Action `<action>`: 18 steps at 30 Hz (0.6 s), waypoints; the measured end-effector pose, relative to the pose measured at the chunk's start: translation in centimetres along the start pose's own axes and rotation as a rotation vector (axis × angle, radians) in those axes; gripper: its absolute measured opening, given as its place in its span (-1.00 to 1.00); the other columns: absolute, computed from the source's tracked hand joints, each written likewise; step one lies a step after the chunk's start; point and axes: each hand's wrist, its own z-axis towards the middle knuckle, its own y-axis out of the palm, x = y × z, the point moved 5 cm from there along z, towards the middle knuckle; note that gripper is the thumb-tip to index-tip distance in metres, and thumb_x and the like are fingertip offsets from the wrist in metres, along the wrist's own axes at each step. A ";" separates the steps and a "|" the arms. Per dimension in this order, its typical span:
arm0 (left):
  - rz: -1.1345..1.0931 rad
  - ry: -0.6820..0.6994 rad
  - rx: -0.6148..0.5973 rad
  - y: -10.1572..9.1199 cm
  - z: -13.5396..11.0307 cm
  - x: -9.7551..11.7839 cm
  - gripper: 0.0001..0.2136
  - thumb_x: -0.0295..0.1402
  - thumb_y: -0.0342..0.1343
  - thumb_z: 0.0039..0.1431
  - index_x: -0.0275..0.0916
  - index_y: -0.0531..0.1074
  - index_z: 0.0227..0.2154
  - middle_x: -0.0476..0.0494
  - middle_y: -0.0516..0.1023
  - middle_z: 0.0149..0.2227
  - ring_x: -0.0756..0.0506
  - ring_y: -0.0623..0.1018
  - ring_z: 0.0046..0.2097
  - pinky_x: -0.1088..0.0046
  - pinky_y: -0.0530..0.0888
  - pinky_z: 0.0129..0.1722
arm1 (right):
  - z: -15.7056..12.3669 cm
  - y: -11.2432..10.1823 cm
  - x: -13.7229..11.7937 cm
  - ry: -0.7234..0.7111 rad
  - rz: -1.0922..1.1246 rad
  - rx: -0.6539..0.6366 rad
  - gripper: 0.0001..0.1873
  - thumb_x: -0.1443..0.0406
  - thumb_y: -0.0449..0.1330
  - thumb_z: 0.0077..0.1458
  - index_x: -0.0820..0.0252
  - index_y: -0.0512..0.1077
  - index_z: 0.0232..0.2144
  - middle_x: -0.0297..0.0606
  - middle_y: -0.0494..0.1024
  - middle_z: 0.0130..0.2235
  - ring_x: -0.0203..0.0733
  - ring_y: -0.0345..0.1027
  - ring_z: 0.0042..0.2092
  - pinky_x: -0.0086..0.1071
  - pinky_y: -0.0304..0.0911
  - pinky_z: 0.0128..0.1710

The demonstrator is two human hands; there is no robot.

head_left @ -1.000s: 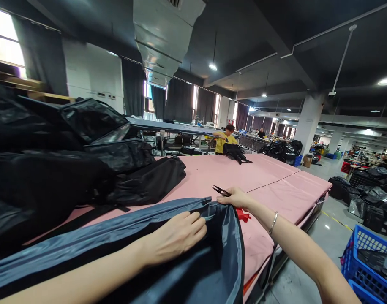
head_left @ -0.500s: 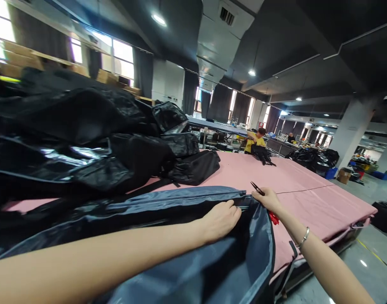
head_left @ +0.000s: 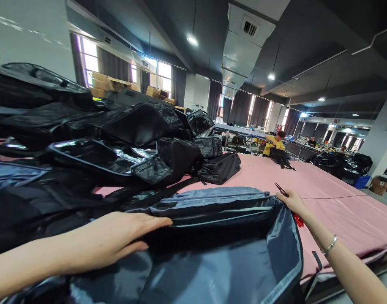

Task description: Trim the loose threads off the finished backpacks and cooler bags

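A black bag (head_left: 219, 270) with a blue-grey lining lies opened wide in front of me on the pink-covered table. My left hand (head_left: 130, 236) is over the left part of its opening, fingers stretched out and thumb apart, gripping nothing. At the bag's far right corner, my right hand (head_left: 293, 203) is closed, with thread snips (head_left: 281, 190) in it. Their dark pointed tips stick out to the upper left, and something red shows below the palm. That hand also touches the corner's edge; whether it pinches the fabric is hidden.
Black bags (head_left: 143, 126) are heaped along the left and back of the table (head_left: 339, 185). Across it, a person in yellow (head_left: 272, 145) handles a black item. More black bundles (head_left: 342, 164) stand beyond the table, near a pillar (head_left: 382, 131).
My left hand has moved left along the bag's opening and its fingers have straightened. The inside of the bag shows wider. My right hand stays at the corner; the view has turned left.
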 end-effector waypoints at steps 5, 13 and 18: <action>-0.069 -0.105 0.350 -4.0 0.0 -2.0 -0.60 -0.09 -0.20 0.28 -0.20 0.46 -0.16 0.06 0.57 -0.19 0.04 0.47 -0.15 0.56 0.35 -0.10 | -0.4 -0.3 -0.1 0.036 -0.022 0.024 -0.60 -0.04 0.05 -0.13 0.15 0.23 -0.67 -0.41 0.21 -0.66 -0.27 0.16 -0.54 -0.44 0.03 -0.51; -0.498 -0.242 0.125 -2.2 3.7 -2.9 -0.66 -0.22 -0.13 0.21 -0.32 0.48 -0.44 0.06 0.55 -0.45 -0.01 0.49 -0.33 0.58 0.35 -0.27 | -1.0 -0.7 -1.1 0.050 -0.062 0.049 -0.60 -0.05 0.06 -0.14 0.17 0.30 -0.63 -0.38 0.28 -0.63 -0.23 0.21 -0.51 -0.41 0.06 -0.49; -0.804 -0.293 0.010 -1.1 3.7 -3.6 -0.66 -0.21 -0.10 0.16 -0.36 0.42 -0.51 0.09 0.42 -0.54 0.04 0.37 -0.42 0.65 0.30 -0.35 | -1.5 -0.9 -1.6 0.016 -0.104 0.075 -0.58 -0.06 0.05 -0.14 0.17 0.30 -0.65 -0.38 0.28 -0.64 -0.22 0.22 -0.52 -0.40 0.06 -0.49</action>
